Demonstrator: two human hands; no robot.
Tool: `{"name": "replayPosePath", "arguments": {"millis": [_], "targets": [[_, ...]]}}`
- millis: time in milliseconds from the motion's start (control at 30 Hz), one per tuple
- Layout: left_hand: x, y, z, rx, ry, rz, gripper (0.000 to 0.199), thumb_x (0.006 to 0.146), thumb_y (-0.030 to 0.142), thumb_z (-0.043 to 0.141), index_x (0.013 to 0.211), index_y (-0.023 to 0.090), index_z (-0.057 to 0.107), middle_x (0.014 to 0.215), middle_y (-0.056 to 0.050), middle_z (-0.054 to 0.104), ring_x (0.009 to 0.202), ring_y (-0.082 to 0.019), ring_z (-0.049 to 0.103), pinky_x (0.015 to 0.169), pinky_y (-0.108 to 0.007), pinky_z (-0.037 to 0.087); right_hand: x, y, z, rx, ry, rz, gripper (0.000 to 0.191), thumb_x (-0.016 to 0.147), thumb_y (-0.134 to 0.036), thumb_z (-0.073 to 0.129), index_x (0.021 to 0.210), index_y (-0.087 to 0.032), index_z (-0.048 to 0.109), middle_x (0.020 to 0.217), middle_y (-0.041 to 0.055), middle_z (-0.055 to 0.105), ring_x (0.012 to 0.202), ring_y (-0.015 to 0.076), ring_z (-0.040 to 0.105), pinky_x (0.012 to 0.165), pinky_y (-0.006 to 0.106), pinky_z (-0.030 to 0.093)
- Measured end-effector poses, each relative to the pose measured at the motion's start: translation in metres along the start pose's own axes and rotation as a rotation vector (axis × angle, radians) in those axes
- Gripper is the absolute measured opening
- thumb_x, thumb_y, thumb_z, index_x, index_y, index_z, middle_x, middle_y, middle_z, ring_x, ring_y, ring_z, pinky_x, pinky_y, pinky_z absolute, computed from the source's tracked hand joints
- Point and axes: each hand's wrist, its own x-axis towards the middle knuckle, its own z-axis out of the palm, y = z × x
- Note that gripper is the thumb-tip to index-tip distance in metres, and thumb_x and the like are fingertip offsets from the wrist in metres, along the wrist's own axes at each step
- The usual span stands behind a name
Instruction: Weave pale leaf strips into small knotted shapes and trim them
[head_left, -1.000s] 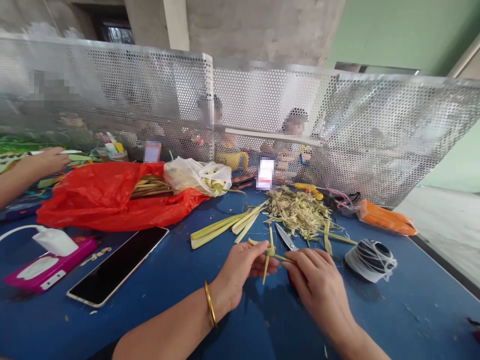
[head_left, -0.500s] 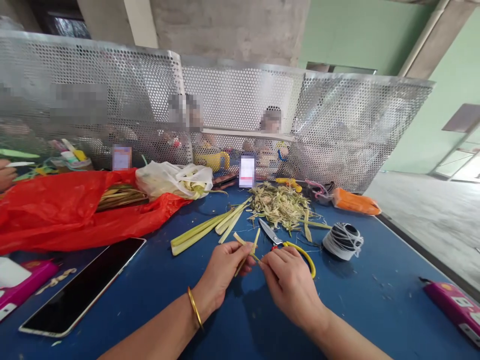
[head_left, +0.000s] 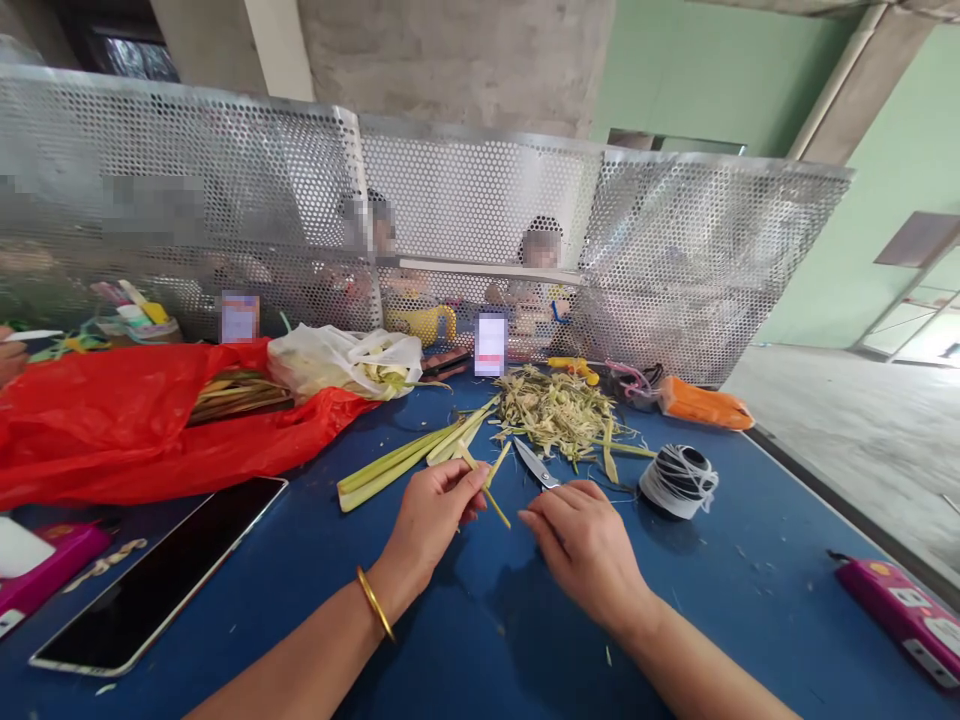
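Observation:
Pinched between the thumb and fingers of my left hand point(head_left: 442, 505) are crossed green plant strips point(head_left: 496, 500), their ends sticking out to the right. My right hand point(head_left: 581, 535) is a short way to the right, apart from the strips, with its fingers curled; whether anything is inside them is hidden. It covers the handles of the scissors point(head_left: 534, 465), whose blades point up and left. Longer pale green stalks point(head_left: 397, 465) lie behind my left hand. A heap of shredded plant scraps point(head_left: 555, 410) sits beyond the scissors.
A spool of grey thread point(head_left: 679, 482) stands to the right, near an orange packet point(head_left: 705, 403). Red plastic point(head_left: 150, 420), a white bag point(head_left: 345, 360) and a phone point(head_left: 161, 575) are at left. A purple box point(head_left: 904, 610) lies far right. People sit behind the perforated metal screen point(head_left: 480, 190).
My right hand has come away from the strips, and a strip end now shows free between the hands. My left hand has moved slightly left and up.

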Motion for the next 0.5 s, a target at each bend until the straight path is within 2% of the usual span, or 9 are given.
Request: {"name": "replayPosePath", "arguments": {"millis": [133, 267, 367, 433, 500], "targets": [[0.001, 0.001, -0.002, 0.150, -0.093, 0.058, 0.032, 0.076, 0.048, 0.057, 0.076, 0.017, 0.065, 0.057, 0.001, 0.059, 0.054, -0.013, 0.051, 0.054, -0.022, 0.040, 0.006, 0.028, -0.009, -0.242, -0.065, 0.259, 0.017, 0.092, -0.029, 0.049, 0.088, -0.019, 0.062, 0.081, 0.0043, 0.067, 0.077, 0.0192, 0.062, 0.072, 0.031, 0.039], [0.003, -0.004, -0.003, 0.317, -0.239, 0.015, 0.030, 0.079, 0.043, 0.051, 0.067, 0.018, 0.061, 0.056, 0.000, 0.061, 0.053, -0.014, 0.054, 0.055, -0.023, 0.039, 0.021, 0.056, -0.014, -0.493, -0.214, 0.542, 0.021, 0.091, -0.024, 0.047, 0.098, -0.010, 0.061, 0.098, 0.0175, 0.065, 0.091, 0.0297, 0.063, 0.069, 0.033, 0.043], [0.004, -0.007, -0.006, 0.612, -0.283, 0.075, 0.031, 0.080, 0.041, 0.049, 0.064, 0.020, 0.063, 0.057, -0.001, 0.064, 0.054, -0.015, 0.056, 0.054, -0.023, 0.033, 0.033, 0.069, -0.010, -0.481, -0.258, 0.642, 0.022, 0.088, -0.009, 0.042, 0.097, -0.003, 0.061, 0.095, 0.0248, 0.065, 0.085, 0.0331, 0.066, 0.064, 0.035, 0.045], [0.003, -0.006, -0.008, 0.771, -0.258, 0.135, 0.031, 0.079, 0.045, 0.052, 0.068, 0.022, 0.068, 0.061, -0.002, 0.066, 0.058, -0.016, 0.057, 0.052, -0.024, 0.029, 0.037, 0.074, -0.005, -0.436, -0.271, 0.683, 0.022, 0.082, -0.001, 0.042, 0.090, -0.003, 0.063, 0.091, 0.0250, 0.066, 0.084, 0.0336, 0.067, 0.064, 0.036, 0.045], [0.000, -0.002, -0.009, 0.834, -0.221, 0.186, 0.033, 0.076, 0.053, 0.055, 0.073, 0.023, 0.071, 0.066, -0.002, 0.067, 0.061, -0.017, 0.058, 0.052, -0.024, 0.026, 0.037, 0.077, -0.002, -0.370, -0.259, 0.716, 0.022, 0.078, 0.003, 0.045, 0.083, -0.006, 0.064, 0.089, 0.0237, 0.067, 0.086, 0.0331, 0.067, 0.067, 0.035, 0.045]]}}
